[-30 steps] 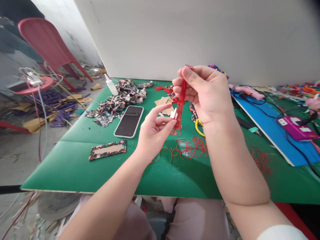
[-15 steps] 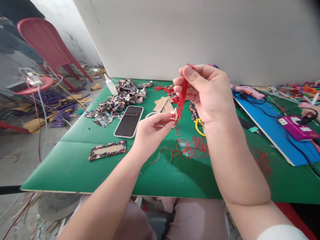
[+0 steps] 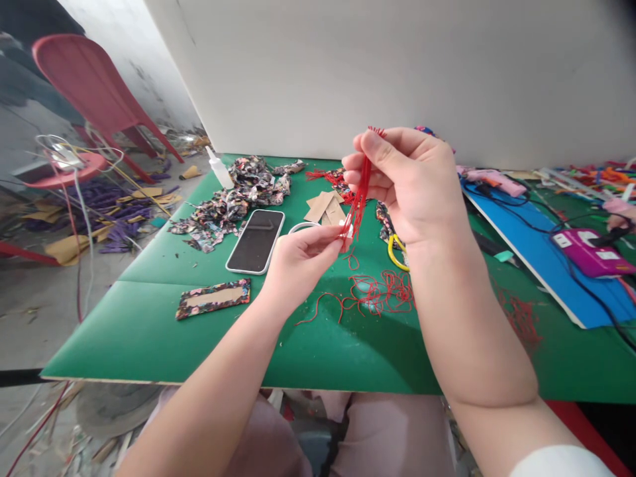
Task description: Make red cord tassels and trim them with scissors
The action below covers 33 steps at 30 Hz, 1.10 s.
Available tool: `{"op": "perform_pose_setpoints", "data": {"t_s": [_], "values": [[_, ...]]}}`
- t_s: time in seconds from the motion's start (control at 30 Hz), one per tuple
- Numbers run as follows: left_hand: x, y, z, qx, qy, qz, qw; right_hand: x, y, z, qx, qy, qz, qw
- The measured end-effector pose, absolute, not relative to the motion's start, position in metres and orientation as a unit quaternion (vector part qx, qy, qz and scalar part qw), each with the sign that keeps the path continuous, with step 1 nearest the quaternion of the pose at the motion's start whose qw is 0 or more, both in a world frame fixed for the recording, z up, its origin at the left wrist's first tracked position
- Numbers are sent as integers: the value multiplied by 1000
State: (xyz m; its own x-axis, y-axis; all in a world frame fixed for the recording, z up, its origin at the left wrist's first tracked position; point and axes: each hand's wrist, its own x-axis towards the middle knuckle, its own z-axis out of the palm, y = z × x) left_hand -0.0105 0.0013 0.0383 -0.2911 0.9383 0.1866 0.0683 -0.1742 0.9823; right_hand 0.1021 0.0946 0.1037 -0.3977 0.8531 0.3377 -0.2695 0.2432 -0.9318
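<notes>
My right hand (image 3: 412,182) is raised above the green table (image 3: 149,318) and pinches the top of a bundle of red threads (image 3: 358,199) that hangs down. My left hand (image 3: 298,262) sits lower and pinches the bundle's bottom end between thumb and fingers. Loose red thread (image 3: 380,295) lies curled on the table just below both hands. A phone (image 3: 256,240) lies screen up to the left of my left hand.
A floral-covered card frame (image 3: 213,299) lies near the front left. Floral fabric scraps (image 3: 233,199), a small glue bottle (image 3: 219,168), cardboard pieces (image 3: 325,207) and yellow-handled scissors (image 3: 396,252) lie behind. A blue board (image 3: 546,265), pink glue gun (image 3: 491,180) and magenta device (image 3: 591,255) lie right. A red chair (image 3: 94,93) stands left.
My left hand closed from spread fingers into a pinch on the lower end of the red threads and shifted slightly. My right hand stayed in place.
</notes>
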Motion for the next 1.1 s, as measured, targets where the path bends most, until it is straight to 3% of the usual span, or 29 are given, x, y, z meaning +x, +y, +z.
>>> {"op": "perform_pose_setpoints", "data": {"t_s": [0.53, 1.1], "values": [[-12, 2, 38, 485, 574, 567, 337, 103, 92, 106, -254, -615, 562, 491], [-11, 3, 38, 447, 559, 574, 399, 103, 93, 105, -252, -604, 561, 506]]}}
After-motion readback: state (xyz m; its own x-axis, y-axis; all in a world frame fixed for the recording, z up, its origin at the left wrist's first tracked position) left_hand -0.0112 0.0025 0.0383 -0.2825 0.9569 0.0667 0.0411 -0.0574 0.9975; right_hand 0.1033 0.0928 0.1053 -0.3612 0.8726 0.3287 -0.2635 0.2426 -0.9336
